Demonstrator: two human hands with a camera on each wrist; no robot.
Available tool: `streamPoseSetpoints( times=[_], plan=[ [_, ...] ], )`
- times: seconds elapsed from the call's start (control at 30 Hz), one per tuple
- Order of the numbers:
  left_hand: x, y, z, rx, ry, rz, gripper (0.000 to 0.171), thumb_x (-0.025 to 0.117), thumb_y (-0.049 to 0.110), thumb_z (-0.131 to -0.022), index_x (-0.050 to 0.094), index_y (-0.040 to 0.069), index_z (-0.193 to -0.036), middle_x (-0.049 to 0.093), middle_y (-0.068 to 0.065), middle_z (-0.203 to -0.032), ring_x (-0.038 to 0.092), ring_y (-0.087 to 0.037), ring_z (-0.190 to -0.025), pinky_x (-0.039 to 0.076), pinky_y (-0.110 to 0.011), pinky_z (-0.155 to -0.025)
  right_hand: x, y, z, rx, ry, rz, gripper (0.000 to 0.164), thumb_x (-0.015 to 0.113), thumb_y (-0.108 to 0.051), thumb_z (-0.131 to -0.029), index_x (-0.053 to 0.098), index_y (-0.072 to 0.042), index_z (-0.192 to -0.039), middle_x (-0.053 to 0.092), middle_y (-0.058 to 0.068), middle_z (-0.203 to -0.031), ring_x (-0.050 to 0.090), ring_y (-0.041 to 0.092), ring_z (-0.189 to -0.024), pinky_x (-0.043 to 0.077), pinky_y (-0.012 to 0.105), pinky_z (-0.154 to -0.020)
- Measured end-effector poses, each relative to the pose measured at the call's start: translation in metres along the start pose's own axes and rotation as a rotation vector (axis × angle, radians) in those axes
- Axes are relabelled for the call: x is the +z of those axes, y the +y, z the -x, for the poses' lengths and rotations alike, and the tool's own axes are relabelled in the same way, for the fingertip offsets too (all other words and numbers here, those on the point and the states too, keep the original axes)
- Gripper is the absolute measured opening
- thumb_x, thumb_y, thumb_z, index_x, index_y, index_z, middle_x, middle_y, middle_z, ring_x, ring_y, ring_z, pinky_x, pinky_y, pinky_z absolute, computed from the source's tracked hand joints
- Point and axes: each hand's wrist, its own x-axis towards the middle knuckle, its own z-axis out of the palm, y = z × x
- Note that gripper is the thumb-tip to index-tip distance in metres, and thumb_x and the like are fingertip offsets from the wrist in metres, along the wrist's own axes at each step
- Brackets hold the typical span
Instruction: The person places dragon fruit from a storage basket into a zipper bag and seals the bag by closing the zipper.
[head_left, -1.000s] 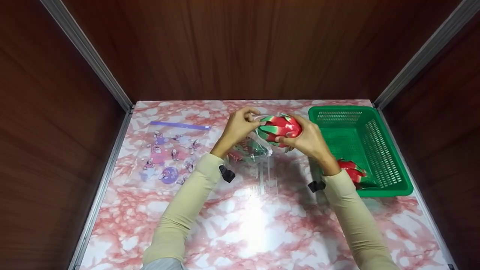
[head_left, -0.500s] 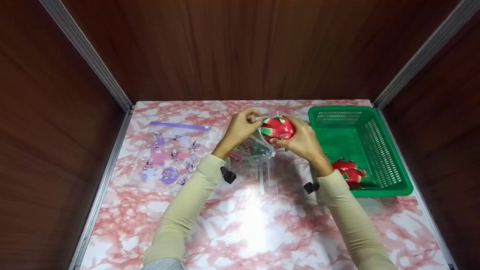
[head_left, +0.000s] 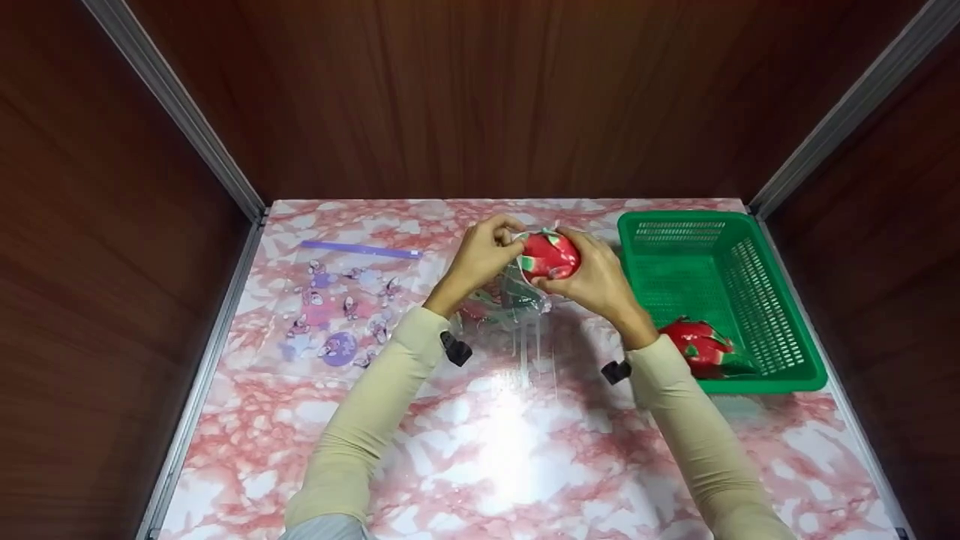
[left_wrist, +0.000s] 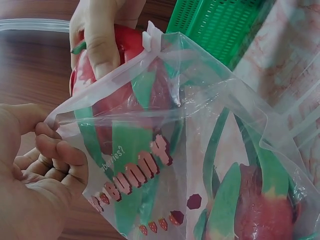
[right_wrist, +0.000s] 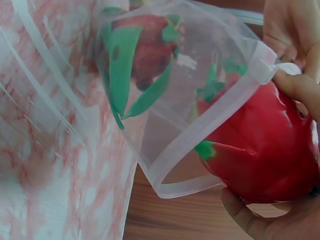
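My left hand (head_left: 480, 255) pinches the rim of a clear zip bag (left_wrist: 135, 175) printed with "BUNNY" lettering and small strawberries. A red dragon fruit (head_left: 553, 257) with green tips is in my right hand (head_left: 600, 281), gripped between thumb and fingers. In the right wrist view its leafy end is inside the bag's mouth, while the round red end (right_wrist: 270, 145) sticks out. Another dragon fruit (left_wrist: 265, 215) lies lower in the same bag, seen through the plastic. A white slider (left_wrist: 147, 41) shows on the zip strip.
To the right stands a green slotted basket (head_left: 806, 330) with a red dragon fruit (head_left: 697, 349) at its near end. Flat on the left lies a clear bag (head_left: 337, 315) with cartoon prints and a purple zip strip (head_left: 360, 250). Brown wood panels (head_left: 480, 97) enclose the marbled table.
My right hand has moved left with the dragon fruit, bringing it further into the bag's mouth. The left hand has stayed almost still at the rim.
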Motion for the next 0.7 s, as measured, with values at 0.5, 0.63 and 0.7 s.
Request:
streamPoseSetpoints(
  times=[0.5,0.63,0.7],
  plan=[
    [0.004,0.004,-0.004,-0.016,0.091,-0.048,0.020,0.068,0.010,-0.098,0.077,0.000,-0.113,0.051,0.011,-0.065,0.044,-0.005,-0.061,0.035,-0.018,-0.059,0.008,-0.004,0.006,-0.111,0.067,0.098,0.085,0.095,-0.040,-0.072,0.062,-0.014,-0.145,0.067,0.019,-0.136,0.061,0.043,-0.124,0.052,0.060,-0.105],
    [0.004,0.005,-0.003,-0.022,0.095,-0.045,0.019,0.069,0.011,-0.099,0.077,0.000,-0.112,0.055,0.010,-0.067,0.048,-0.006,-0.063,0.039,-0.019,-0.063,0.011,-0.005,0.006,-0.127,0.035,0.085,0.084,0.094,-0.037,-0.072,0.062,-0.013,-0.146,0.068,0.018,-0.137,0.061,0.042,-0.126,0.052,0.059,-0.107],
    [0.005,0.006,-0.003,-0.018,0.085,-0.049,0.019,0.069,0.012,-0.100,0.077,0.001,-0.113,0.057,0.009,-0.068,0.049,-0.006,-0.065,0.041,-0.019,-0.065,0.013,-0.005,0.006,-0.127,0.019,0.081,0.084,0.093,-0.035,-0.072,0.062,-0.012,-0.146,0.069,0.018,-0.136,0.062,0.042,-0.127,0.052,0.060,-0.107]
  ],
)
